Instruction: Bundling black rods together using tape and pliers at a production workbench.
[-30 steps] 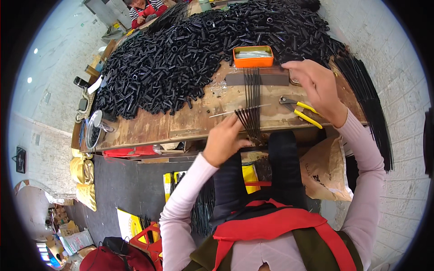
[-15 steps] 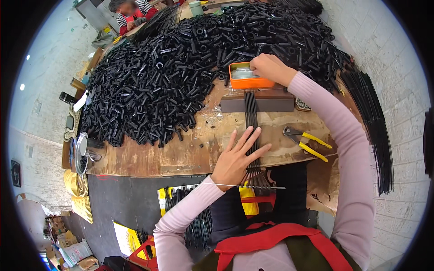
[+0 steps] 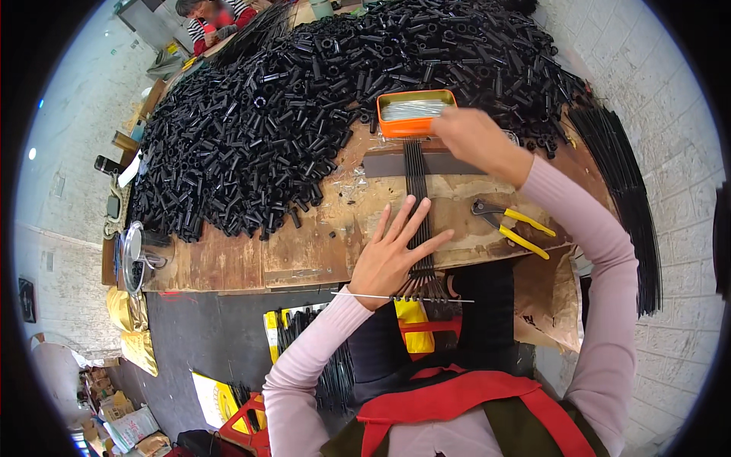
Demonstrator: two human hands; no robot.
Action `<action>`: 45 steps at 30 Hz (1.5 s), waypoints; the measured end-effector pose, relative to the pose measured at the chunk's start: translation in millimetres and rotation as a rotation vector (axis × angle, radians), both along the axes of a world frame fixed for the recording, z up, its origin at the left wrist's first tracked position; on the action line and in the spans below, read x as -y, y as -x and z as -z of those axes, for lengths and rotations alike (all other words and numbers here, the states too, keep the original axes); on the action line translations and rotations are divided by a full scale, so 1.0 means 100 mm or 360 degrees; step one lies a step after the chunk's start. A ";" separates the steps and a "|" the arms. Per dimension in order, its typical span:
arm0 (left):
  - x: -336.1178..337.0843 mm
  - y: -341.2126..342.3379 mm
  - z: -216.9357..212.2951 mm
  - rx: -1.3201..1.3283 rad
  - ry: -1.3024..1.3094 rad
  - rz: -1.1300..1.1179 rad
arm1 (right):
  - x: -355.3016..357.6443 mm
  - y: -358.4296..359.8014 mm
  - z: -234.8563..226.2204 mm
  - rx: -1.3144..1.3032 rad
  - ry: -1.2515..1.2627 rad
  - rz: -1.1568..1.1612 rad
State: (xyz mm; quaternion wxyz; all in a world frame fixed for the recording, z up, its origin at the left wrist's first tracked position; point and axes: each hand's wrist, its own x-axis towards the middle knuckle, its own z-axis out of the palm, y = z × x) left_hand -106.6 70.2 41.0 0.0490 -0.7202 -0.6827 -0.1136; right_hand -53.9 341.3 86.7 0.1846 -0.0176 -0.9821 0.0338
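Observation:
My left hand (image 3: pixel 396 251) lies flat with fingers spread on a bundle of thin black rods (image 3: pixel 417 190) that runs across the wooden bench toward me. A thin metal wire (image 3: pixel 403 298) crosses the rods' fanned near ends. My right hand (image 3: pixel 476 137) reaches to the orange tin (image 3: pixel 415 113) of silvery wires at the bench's far side, fingers at its right edge; whether they grip a wire is hidden. A dark flat strip (image 3: pixel 449 163) lies across the rods below the tin.
A huge heap of short black tubes (image 3: pixel 304 114) covers the far and left bench. Yellow-handled pliers (image 3: pixel 514 225) lie to the right. Long black rods (image 3: pixel 617 190) hang off the right edge. Another person (image 3: pixel 213 15) sits at the far end. Metal bowl (image 3: pixel 133 255) at the left edge.
My right hand moved from the bench near the pliers up to the orange tin. My left hand opened flat on the rod bundle. The view shifted forward.

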 end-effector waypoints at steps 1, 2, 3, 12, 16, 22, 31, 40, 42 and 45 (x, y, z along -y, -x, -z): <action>0.01 0.00 0.01 0.0001 0.0017 -0.0019 | 0.06 -0.07 0.09 0.0001 0.0003 -0.0002; 0.00 0.00 0.02 0.0004 0.0029 -0.0031 | 0.12 -0.15 0.16 -0.0066 0.0057 -0.0030; 0.00 0.01 0.03 0.0006 0.0029 -0.0027 | 0.13 -0.20 0.20 -0.0133 0.0111 -0.0060; 0.00 0.00 0.05 -0.0004 0.0017 -0.0018 | 0.02 -0.28 0.14 0.0162 0.0058 0.0119; -0.02 -0.01 0.04 0.0008 0.0021 -0.0014 | 0.03 -0.22 0.29 -0.0210 0.0165 -0.0040; -0.01 0.01 0.03 0.0001 0.0025 -0.0019 | 0.07 -0.28 0.23 -0.0147 0.0222 -0.0097; -0.02 0.00 0.03 0.0025 0.0026 -0.0006 | 0.07 -0.26 0.23 -0.0098 0.0185 -0.0050; -0.01 0.00 0.02 0.0046 0.0017 0.0002 | -0.09 -0.11 0.30 -0.0235 0.0053 -0.0191; -0.01 0.01 0.00 0.0052 0.0019 0.0007 | -0.08 -0.05 0.25 -0.0203 0.0059 -0.0160; -0.01 -0.01 -0.01 0.0106 0.0026 0.0032 | -0.12 0.03 0.28 -0.0247 -0.0028 -0.0313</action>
